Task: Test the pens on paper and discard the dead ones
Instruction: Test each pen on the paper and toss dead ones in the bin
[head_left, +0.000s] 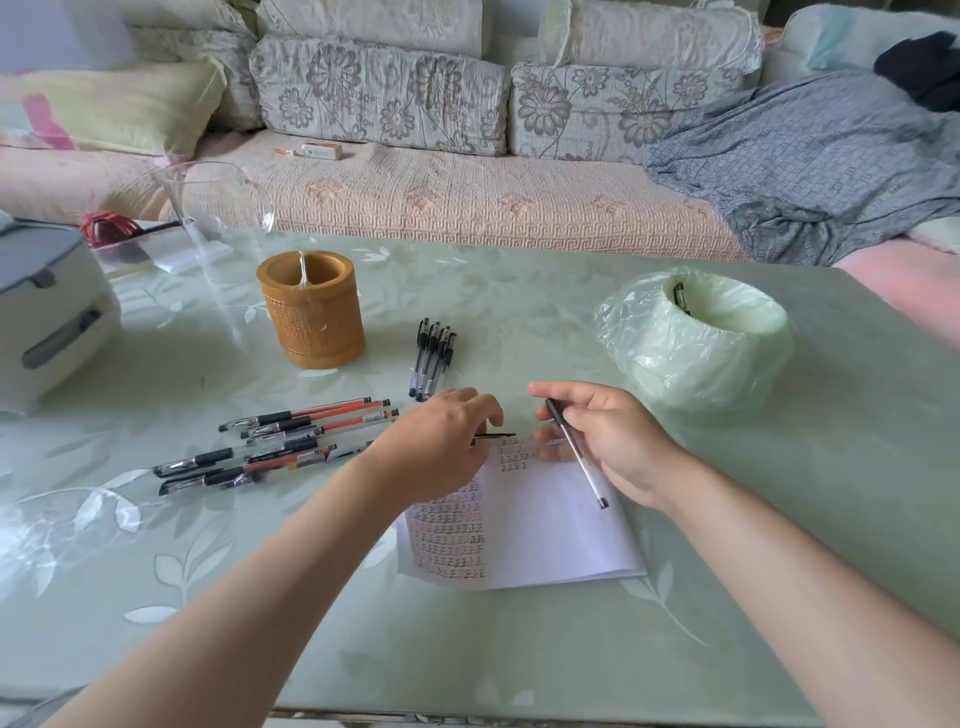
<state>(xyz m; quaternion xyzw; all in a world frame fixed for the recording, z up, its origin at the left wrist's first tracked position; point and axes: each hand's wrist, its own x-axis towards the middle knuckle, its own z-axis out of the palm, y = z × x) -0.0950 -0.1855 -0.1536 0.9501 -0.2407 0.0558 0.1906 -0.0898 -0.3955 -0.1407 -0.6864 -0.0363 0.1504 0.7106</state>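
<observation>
Head view: the right hand (613, 441) grips a clear-barrelled pen (576, 452) over the far edge of the paper (561, 535). Just left of it, the left hand (441, 441) pinches a thin dark piece (496, 436). Red pens (291, 441) lie to the left, black pens (434, 358) lie farther off, and a bag-lined bin (696, 338) stands to the right.
</observation>
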